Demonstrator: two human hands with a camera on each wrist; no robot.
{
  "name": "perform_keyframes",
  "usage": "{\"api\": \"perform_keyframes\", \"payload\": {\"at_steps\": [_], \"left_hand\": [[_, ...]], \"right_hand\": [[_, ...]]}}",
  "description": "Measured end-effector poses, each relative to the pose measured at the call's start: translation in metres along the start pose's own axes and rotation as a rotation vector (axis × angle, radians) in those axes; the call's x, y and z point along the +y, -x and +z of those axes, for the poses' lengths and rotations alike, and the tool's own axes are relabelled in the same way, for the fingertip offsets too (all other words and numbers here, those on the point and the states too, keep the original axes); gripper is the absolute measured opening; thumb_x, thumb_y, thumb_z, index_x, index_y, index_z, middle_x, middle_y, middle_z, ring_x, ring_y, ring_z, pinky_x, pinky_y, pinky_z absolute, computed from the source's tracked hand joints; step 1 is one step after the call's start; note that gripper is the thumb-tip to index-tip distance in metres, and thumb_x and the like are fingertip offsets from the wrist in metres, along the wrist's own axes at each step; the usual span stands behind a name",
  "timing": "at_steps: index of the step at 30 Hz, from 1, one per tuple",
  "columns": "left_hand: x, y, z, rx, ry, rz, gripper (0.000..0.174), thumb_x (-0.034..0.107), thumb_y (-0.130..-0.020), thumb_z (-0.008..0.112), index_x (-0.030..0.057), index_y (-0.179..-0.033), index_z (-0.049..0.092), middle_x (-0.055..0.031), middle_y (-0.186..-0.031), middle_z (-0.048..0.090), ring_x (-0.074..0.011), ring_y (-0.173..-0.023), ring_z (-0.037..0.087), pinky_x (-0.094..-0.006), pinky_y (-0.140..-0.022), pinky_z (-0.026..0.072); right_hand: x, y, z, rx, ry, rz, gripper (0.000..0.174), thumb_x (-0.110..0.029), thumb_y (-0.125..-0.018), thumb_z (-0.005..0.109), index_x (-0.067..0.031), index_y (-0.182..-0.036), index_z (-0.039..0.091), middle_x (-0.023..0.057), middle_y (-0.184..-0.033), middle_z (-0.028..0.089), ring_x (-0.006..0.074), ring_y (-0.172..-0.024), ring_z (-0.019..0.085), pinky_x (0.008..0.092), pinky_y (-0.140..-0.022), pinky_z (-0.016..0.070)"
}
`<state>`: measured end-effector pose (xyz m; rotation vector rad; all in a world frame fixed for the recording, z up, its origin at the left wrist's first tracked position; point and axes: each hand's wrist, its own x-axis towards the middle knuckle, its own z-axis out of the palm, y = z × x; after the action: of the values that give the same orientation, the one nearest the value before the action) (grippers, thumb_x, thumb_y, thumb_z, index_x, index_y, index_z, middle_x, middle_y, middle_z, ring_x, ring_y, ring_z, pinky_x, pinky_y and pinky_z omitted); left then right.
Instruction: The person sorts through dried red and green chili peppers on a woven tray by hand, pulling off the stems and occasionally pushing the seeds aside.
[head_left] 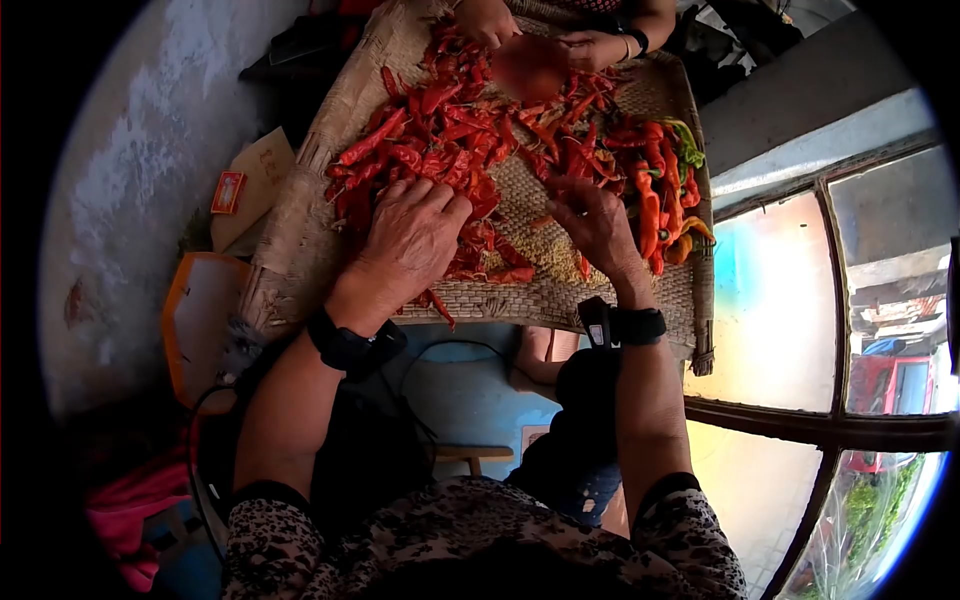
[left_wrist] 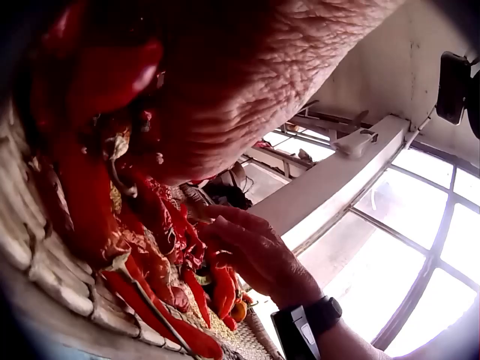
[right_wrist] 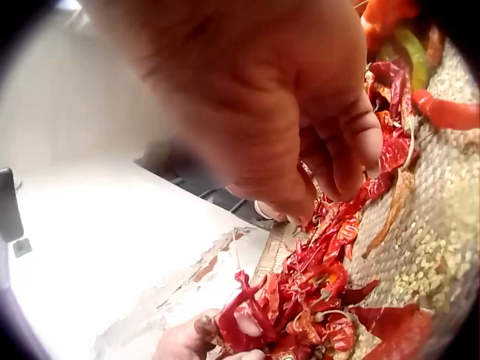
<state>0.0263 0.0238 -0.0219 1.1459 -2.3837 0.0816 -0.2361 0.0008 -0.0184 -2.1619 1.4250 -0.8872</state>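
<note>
Red dried chilies [head_left: 440, 130] lie heaped on a woven tray [head_left: 300, 225]. The left hand [head_left: 410, 235] is over the near left of the heap, back upward; the right wrist view shows its fingers [right_wrist: 247, 322] around a red chili [right_wrist: 236, 311]. Over the tray's middle right, the right hand [head_left: 597, 225] has its fingers loosely bent, with nothing visible between them; it also shows in the left wrist view [left_wrist: 259, 251] and, large, in its own [right_wrist: 285, 112]. Pale seeds [head_left: 550, 250] are scattered beneath and beside it.
Fresher red peppers [head_left: 650, 215] and a green one [head_left: 686, 143] lie at the tray's right. Another person's hands [head_left: 598, 50] are at the far edge. A cardboard piece [head_left: 258, 185] and an orange-rimmed container [head_left: 180, 330] stand left; a window [head_left: 770, 300] is right.
</note>
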Motion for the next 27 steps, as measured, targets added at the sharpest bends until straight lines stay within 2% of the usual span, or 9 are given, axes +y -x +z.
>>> {"api": "perform_keyframes", "payload": {"at_steps": [3, 4, 12, 15, 18, 21, 22, 25, 27], "left_hand": [[-0.002, -0.005, -0.01, 0.059, 0.132, -0.123, 0.023, 0.001, -0.079, 0.062, 0.0018, -0.101, 0.055, -0.0154, -0.092, 0.057, -0.0332, -0.088, 0.058, -0.0443, -0.078, 0.0487], [-0.003, -0.007, -0.016, 0.096, 0.162, -0.137, 0.025, 0.0, -0.08, 0.062, -0.0008, -0.104, 0.055, -0.0186, -0.094, 0.059, -0.0354, -0.082, 0.06, -0.0438, -0.07, 0.0506], [-0.019, -0.007, -0.026, 0.223, 0.609, -0.389, 0.027, 0.011, -0.092, 0.059, -0.001, -0.116, 0.054, -0.021, -0.092, 0.065, -0.0341, -0.079, 0.066, -0.0387, -0.068, 0.0517], [-0.022, -0.006, -0.029, 0.252, 0.652, -0.38, 0.031, 0.015, -0.095, 0.053, 0.0008, -0.123, 0.051, -0.0201, -0.095, 0.067, -0.0318, -0.083, 0.067, -0.0373, -0.072, 0.0521], [-0.019, -0.006, -0.038, 0.193, 0.788, -0.445, 0.038, 0.021, -0.1, 0.047, 0.0055, -0.134, 0.045, -0.0144, -0.1, 0.068, -0.0218, -0.09, 0.067, -0.0341, -0.078, 0.0519], [-0.014, -0.008, -0.041, 0.235, 0.796, -0.458, 0.037, 0.021, -0.1, 0.045, 0.0071, -0.134, 0.046, -0.0139, -0.1, 0.068, -0.0219, -0.091, 0.066, -0.034, -0.079, 0.0515], [-0.013, -0.008, -0.042, 0.24, 0.796, -0.453, 0.037, 0.021, -0.1, 0.045, 0.0071, -0.134, 0.046, -0.0139, -0.1, 0.068, -0.0219, -0.091, 0.066, -0.034, -0.079, 0.0515], [-0.012, -0.009, -0.041, 0.238, 0.746, -0.447, 0.037, 0.021, -0.1, 0.045, 0.0073, -0.134, 0.046, -0.0133, -0.097, 0.068, -0.0217, -0.088, 0.066, -0.0338, -0.077, 0.0517], [-0.016, -0.009, -0.034, 0.238, 0.74, -0.411, 0.036, 0.021, -0.1, 0.044, 0.0082, -0.134, 0.046, -0.0131, -0.096, 0.068, -0.0225, -0.086, 0.066, -0.0341, -0.077, 0.0517]], "right_hand": [[-0.021, 0.001, 0.028, -0.308, 0.128, 0.039, 0.033, -0.028, -0.085, 0.067, -0.0039, -0.107, 0.065, 0.0156, -0.092, 0.067, 0.0306, -0.084, 0.066, 0.0397, -0.073, 0.0514], [-0.025, 0.002, 0.035, -0.3, 0.231, 0.032, 0.03, -0.027, -0.084, 0.066, -0.005, -0.104, 0.066, 0.0155, -0.09, 0.067, 0.0318, -0.083, 0.065, 0.0402, -0.072, 0.0512], [-0.034, -0.016, 0.052, -0.374, 0.32, -0.017, 0.014, -0.016, -0.082, 0.063, -0.0062, -0.092, 0.065, 0.0147, -0.083, 0.067, 0.0342, -0.077, 0.064, 0.0409, -0.067, 0.0511], [-0.031, -0.019, 0.038, -0.226, 0.259, 0.066, 0.011, -0.012, -0.082, 0.064, -0.0046, -0.089, 0.062, 0.0151, -0.079, 0.066, 0.0309, -0.073, 0.066, 0.0375, -0.065, 0.0511], [-0.031, -0.016, 0.019, -0.196, -0.11, 0.189, 0.012, -0.011, -0.084, 0.065, -0.0032, -0.093, 0.061, 0.0076, -0.077, 0.066, 0.0161, -0.073, 0.065, 0.0326, -0.065, 0.0501], [-0.007, -0.015, 0.012, 0.027, -0.1, -0.042, 0.011, -0.007, -0.085, 0.058, -0.001, -0.095, 0.057, 0.0122, -0.07, 0.067, 0.02, -0.066, 0.067, 0.0336, -0.06, 0.0512], [-0.007, -0.016, 0.002, 0.003, -0.325, 0.122, 0.013, -0.009, -0.088, 0.058, -0.0006, -0.098, 0.058, 0.0112, -0.075, 0.068, 0.0193, -0.069, 0.066, 0.0327, -0.061, 0.0506], [-0.003, -0.024, -0.006, 0.499, 0.166, 0.218, 0.016, -0.013, -0.09, 0.059, -0.0035, -0.103, 0.059, 0.0129, -0.08, 0.067, 0.0242, -0.072, 0.065, 0.035, -0.064, 0.0502], [0.013, -0.029, 0.0, 0.56, 0.413, 0.105, 0.02, -0.015, -0.089, 0.06, -0.0048, -0.106, 0.058, 0.0165, -0.087, 0.067, 0.031, -0.079, 0.064, 0.041, -0.071, 0.0502]]}}
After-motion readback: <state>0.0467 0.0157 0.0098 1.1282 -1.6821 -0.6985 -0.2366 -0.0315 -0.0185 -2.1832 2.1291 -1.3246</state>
